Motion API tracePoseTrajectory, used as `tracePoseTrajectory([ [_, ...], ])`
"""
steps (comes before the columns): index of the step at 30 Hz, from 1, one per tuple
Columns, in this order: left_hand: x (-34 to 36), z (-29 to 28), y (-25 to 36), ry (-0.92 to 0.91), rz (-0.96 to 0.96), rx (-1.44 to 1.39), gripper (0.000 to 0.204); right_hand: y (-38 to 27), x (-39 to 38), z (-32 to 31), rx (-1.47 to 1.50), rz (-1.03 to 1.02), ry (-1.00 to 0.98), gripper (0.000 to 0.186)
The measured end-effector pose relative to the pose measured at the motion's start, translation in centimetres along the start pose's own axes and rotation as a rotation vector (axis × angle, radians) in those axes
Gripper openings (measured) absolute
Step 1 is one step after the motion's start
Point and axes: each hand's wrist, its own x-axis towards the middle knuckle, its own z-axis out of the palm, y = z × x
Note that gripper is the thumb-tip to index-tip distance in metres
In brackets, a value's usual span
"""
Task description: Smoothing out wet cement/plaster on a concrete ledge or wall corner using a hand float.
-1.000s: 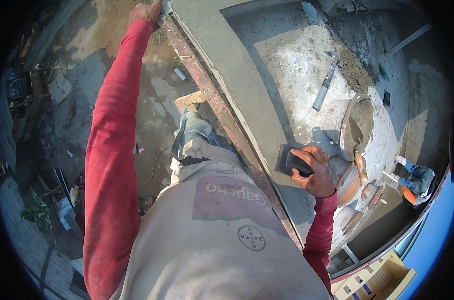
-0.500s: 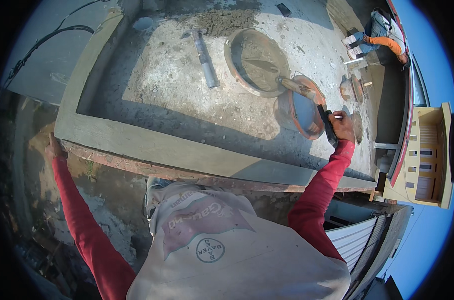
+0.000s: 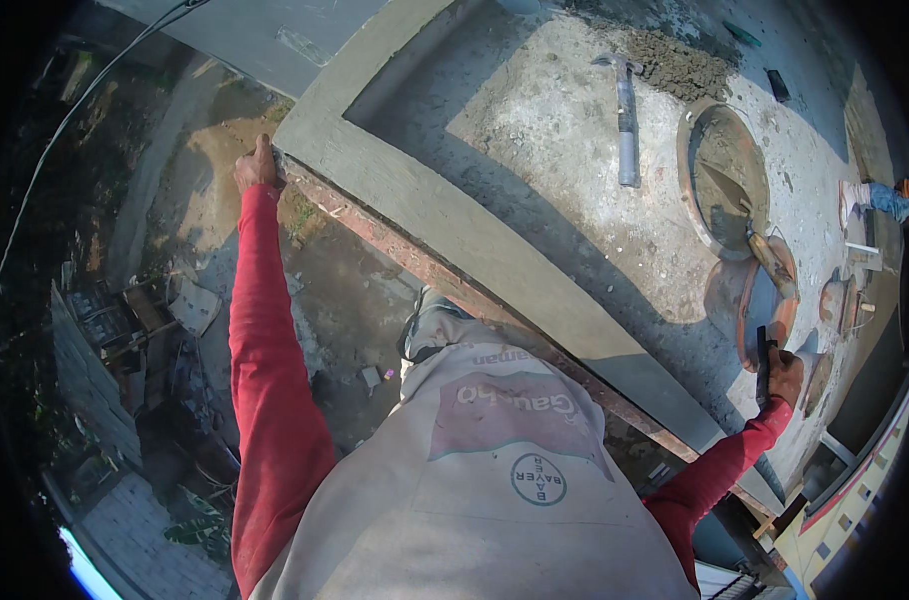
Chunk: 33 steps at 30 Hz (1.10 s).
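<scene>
My left hand [image 3: 259, 168] is at the outer corner of a low wall [image 3: 445, 220] with smooth grey plaster on top. One finger is stretched along the edge; the others show only partly. Far to the right, my right hand [image 3: 786, 377] is closed around a narrow black tool [image 3: 763, 362], seen edge-on, beside a reddish bucket [image 3: 723, 292] with water in it. A trowel [image 3: 771, 262] leans by its wooden handle across the bucket's rim. Its blade lies in the mortar of a round basin [image 3: 687, 170]. A claw hammer [image 3: 627, 125] lies on the rough floor.
A heap of wet mortar [image 3: 683, 68] lies at the back. At the far right another person's legs [image 3: 885, 202] show, near more buckets [image 3: 837, 300]. Outside the wall there is a drop to ground with debris [image 3: 175, 320]. Cables [image 3: 85, 120] hang at the far left.
My view has turned left, so the wall, basin and hammer appear farther right. My left hand stays at the wall's corner. The black tool is still in my right hand beside the bucket.
</scene>
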Motion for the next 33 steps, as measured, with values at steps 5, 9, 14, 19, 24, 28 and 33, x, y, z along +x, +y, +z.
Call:
tracePoseTrajectory([
  [5, -0.9, -0.4, 0.5, 0.019, 0.005, 0.039, 0.074, -12.4, -11.0, 3.2, 0.802, -0.343, -0.275, 0.040],
  [9, -0.7, -0.5, 0.6, -0.038, -0.023, -0.031, 0.075, -27.1, -16.2, 10.0, 0.529, -0.847, -0.355, 0.055],
  [14, -0.8, -0.7, 0.3, -0.069, 0.013, -0.038, 0.079, -39.2, -17.6, 13.6, 0.451, -1.216, -0.127, 0.055],
  [19, -1.8, -0.6, 0.9, -0.028, 0.075, -0.003, 0.079, -35.9, -18.9, 10.2, 0.349, -1.175, -0.096, 0.059],
  [24, -2.0, -0.9, 1.4, -0.037, 0.047, 0.007, 0.077, -37.7, -19.4, 13.5, 0.410, -1.166, 0.026, 0.058],
  [28, -2.0, -1.0, 1.1, -0.029, 0.058, 0.014, 0.077, -39.5, -19.2, 15.5, 0.377, -1.157, 0.003, 0.059],
  [33, -2.0, -0.8, 1.3, -0.049, 0.035, -0.014, 0.077, -33.1, -20.3, 10.7, 0.250, -1.076, -0.128, 0.059],
])
